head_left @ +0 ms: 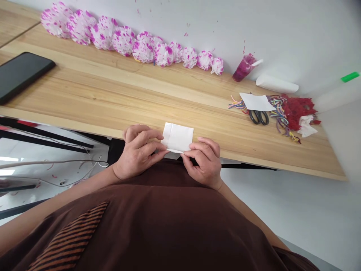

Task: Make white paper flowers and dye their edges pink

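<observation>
A small white sheet of paper (179,136) lies at the front edge of the wooden table, close to my body. Its near edge looks folded or rolled into a narrow strip. My left hand (141,150) pinches the left end of that strip between thumb and fingers. At the right end, my right hand (203,160) pinches it the same way. A crease runs down near the paper's left side. The fingertips hide both near corners.
Along the wall sits a row of white and purple paper pompoms (124,40). A black phone (25,73) lies at left. To the right are a cup of purple liquid (243,69), a white roll (276,83), scissors (259,117), colored strings (279,109) and red scraps (299,109).
</observation>
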Tool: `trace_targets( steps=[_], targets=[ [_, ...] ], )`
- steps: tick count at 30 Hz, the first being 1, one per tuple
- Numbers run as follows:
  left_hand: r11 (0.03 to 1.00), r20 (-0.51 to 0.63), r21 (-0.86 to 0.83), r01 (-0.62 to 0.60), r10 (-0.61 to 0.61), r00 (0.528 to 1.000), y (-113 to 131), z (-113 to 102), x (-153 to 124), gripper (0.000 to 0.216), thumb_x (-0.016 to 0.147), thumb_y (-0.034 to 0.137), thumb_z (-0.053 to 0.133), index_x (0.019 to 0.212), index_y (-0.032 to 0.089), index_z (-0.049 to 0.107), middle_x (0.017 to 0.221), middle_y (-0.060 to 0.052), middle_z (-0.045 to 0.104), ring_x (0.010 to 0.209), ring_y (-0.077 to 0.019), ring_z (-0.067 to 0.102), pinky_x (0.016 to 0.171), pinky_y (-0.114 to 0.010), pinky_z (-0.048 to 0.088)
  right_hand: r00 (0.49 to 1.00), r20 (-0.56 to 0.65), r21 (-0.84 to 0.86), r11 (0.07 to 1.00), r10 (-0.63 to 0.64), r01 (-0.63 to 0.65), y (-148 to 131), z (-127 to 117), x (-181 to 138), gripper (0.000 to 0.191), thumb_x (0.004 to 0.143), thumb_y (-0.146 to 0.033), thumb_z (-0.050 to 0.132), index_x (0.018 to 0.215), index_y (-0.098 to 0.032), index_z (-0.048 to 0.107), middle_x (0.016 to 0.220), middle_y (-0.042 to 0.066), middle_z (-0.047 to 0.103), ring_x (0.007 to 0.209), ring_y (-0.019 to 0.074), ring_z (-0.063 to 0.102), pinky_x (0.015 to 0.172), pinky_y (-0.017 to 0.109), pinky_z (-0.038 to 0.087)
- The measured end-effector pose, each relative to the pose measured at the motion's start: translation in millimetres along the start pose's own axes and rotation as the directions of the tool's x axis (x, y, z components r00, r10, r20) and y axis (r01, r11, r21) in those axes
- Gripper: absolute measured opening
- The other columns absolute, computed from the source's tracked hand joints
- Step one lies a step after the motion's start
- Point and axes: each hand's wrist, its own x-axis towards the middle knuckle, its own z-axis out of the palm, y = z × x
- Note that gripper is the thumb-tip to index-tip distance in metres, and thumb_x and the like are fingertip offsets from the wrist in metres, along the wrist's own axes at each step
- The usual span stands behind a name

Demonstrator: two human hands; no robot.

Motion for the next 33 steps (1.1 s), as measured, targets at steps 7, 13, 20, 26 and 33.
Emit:
trace_targets(
  steps=[7, 13, 20, 26, 33],
  targets=[
    [0.999, -0.014, -0.01, 0.036, -0.036, 0.999, 1.6, -0.4, 0.7, 0.018, 0.08, 0.028, 0.086, 0.079, 0.027, 0.068, 0.102, -0.003, 0.074, 0.103, -0.0265, 0.062, 0.086, -0.046, 0.047, 0.999, 0.015, -0.014, 0.999, 0.048, -0.048, 0.5, -0.6, 0.2, 0.02, 0.084, -0.018, 0.079, 0.076, -0.024, 0.062, 0.088, 0.003, 0.074, 0.108, 0.0257, 0.068, 0.096, 0.042, 0.057],
    [0.999, -0.036, 0.043, -0.029, 0.031, 0.999, 0.6, -1.4, 1.4, 0.026, 0.078, 0.023, 0.088, 0.098, 0.034, 0.075, 0.096, -0.002, 0.074, 0.097, -0.0251, 0.062, 0.081, -0.044, 0.051, 1.0, -0.018, -0.017, 1.0, -0.002, 0.002, 2.1, 0.1, -0.9, 0.018, 0.083, -0.014, 0.082, 0.094, -0.025, 0.072, 0.091, 0.003, 0.076, 0.107, 0.0252, 0.068, 0.095, 0.04, 0.058],
    [1.0, -0.023, 0.019, -0.011, 0.012, 1.0, 2.2, -2.6, 2.3, 0.022, 0.082, 0.022, 0.085, 0.098, 0.036, 0.078, 0.098, 0.002, 0.076, 0.098, -0.0218, 0.061, 0.082, -0.042, 0.05, 1.0, -0.019, 0.015, 1.0, -0.006, 0.006, 1.9, -0.8, -0.4, 0.019, 0.083, -0.013, 0.081, 0.094, -0.027, 0.074, 0.089, 0.0, 0.076, 0.108, 0.0238, 0.068, 0.093, 0.038, 0.057],
    [0.999, -0.021, 0.048, -0.018, 0.019, 1.0, 1.4, -0.9, 1.8, 0.014, 0.08, 0.026, 0.086, 0.086, 0.03, 0.075, 0.097, -0.001, 0.076, 0.096, -0.0235, 0.064, 0.082, -0.042, 0.052, 1.0, -0.011, 0.035, 0.999, -0.014, 0.015, 1.0, -1.9, 0.9, 0.017, 0.083, -0.013, 0.08, 0.092, -0.026, 0.072, 0.09, 0.001, 0.076, 0.109, 0.0247, 0.068, 0.094, 0.039, 0.057],
    [1.0, -0.019, 0.005, 0.013, -0.013, 1.0, 1.6, -1.2, 0.7, 0.014, 0.079, 0.027, 0.086, 0.084, 0.03, 0.073, 0.101, -0.002, 0.075, 0.101, -0.0256, 0.064, 0.084, -0.045, 0.05, 1.0, 0.0, 0.015, 1.0, 0.014, -0.014, -0.5, -1.1, 0.5, 0.017, 0.081, -0.012, 0.078, 0.083, -0.025, 0.068, 0.089, 0.001, 0.075, 0.11, 0.0243, 0.068, 0.095, 0.039, 0.056]
  ],
)
